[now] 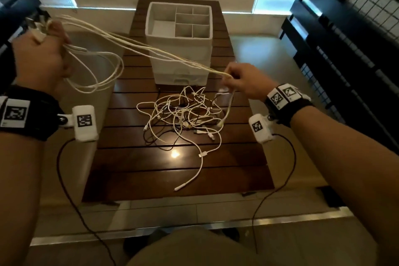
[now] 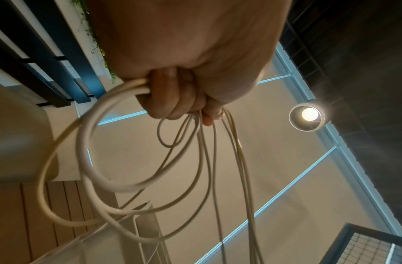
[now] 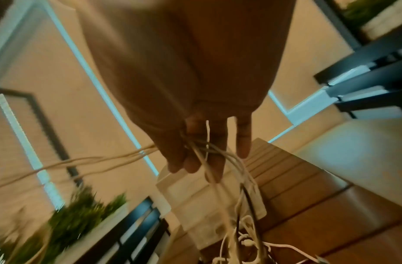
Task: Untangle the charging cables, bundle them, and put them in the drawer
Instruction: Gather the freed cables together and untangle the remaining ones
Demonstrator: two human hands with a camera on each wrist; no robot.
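My left hand [image 1: 43,49] is raised at the left and grips a bundle of white cables [image 1: 92,71] whose loops hang below the fist [image 2: 172,96]. Several strands [image 1: 151,49] stretch from it across to my right hand [image 1: 239,80], which pinches them [image 3: 195,153] above the table. Beneath that hand a tangled pile of white and black cables [image 1: 183,116] lies on the wooden slatted table [image 1: 129,168]. A white drawer unit [image 1: 179,49] stands at the table's far end, its drawers closed; one drawer handle [image 1: 180,81] faces me.
The drawer unit's top is an open tray with several dividers [image 1: 190,21]. A pale bin [image 1: 95,49] stands left of the table. Dark slatted furniture [image 1: 345,49] lines the right side. One white cable end [image 1: 187,183] trails towards the table's near edge.
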